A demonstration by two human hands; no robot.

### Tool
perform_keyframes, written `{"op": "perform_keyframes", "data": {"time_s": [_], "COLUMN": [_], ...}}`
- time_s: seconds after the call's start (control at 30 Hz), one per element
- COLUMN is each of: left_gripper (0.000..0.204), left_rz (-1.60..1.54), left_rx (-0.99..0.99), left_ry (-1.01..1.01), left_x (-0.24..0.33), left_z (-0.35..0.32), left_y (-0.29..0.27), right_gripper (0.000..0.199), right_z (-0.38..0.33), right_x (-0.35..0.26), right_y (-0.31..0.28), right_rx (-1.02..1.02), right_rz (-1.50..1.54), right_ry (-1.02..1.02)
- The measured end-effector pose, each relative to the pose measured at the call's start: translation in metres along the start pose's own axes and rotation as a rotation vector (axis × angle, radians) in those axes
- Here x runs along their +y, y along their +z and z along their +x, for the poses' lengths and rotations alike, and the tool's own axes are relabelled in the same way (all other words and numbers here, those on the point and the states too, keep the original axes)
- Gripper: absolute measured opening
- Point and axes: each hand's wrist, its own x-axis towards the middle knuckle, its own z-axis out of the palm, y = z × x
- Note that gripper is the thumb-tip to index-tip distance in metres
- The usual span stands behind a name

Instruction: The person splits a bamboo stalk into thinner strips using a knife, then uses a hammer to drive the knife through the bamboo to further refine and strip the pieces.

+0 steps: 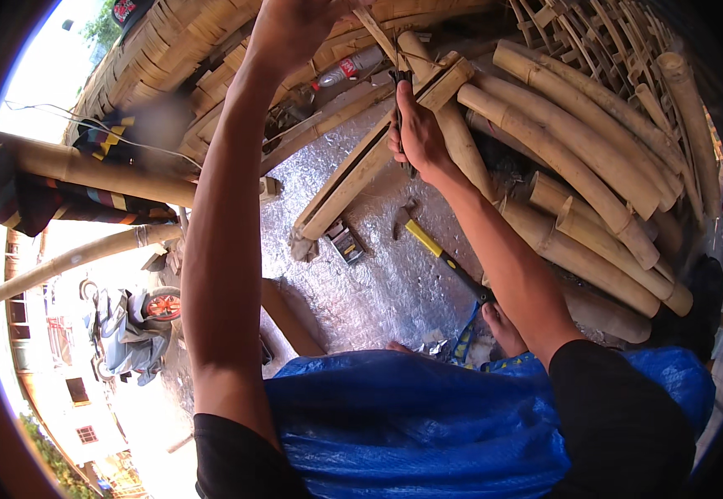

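My left hand (pixel 299 33) is at the top edge, partly cut off, its fingers closed at the upper end of a thin bamboo strip (pixel 374 32). The strip slants down toward my right hand (pixel 420 133), which is wrapped round a dark, narrow metal tool (pixel 401 76); its exact kind is hard to make out. Tool and strip meet just above my right fingers. Beneath that hand, a bamboo pole with a long dark slot (pixel 361 170) lies at a slant. A claw hammer (pixel 435 245) with a yellow and black handle rests on the shiny silvery floor sheet (pixel 336 287).
Cut bamboo poles (pixel 578 141) are heaped on the right. A small dark box (pixel 345 242) lies by the slotted pole's near end. Behind it are a plastic bottle (pixel 349 68) and woven bamboo (pixel 149 62). A blue sheet (pixel 420 416) covers my lap; a bare foot (pixel 505 329) shows beyond.
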Motion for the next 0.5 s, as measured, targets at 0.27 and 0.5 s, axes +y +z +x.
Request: {"op": "perform_keyframes", "data": {"time_s": [0.27,0.5], "left_gripper": [0.025,0.022], "left_rz": [0.356,0.419], "left_rx": [0.125,0.203], "left_ry": [0.218,0.241], "left_x": [0.009,-0.013], "left_z": [-0.018,-0.034], "left_y": [0.006,-0.013], "right_gripper": [0.07,0.068], "right_z": [0.04,0.024], "right_x": [0.027,-0.004], "right_y": [0.004,0.014], "right_rx": [0.332,0.452], "right_rz": [-0.544,-1.138], "right_ry": [-0.428,-0.379]}}
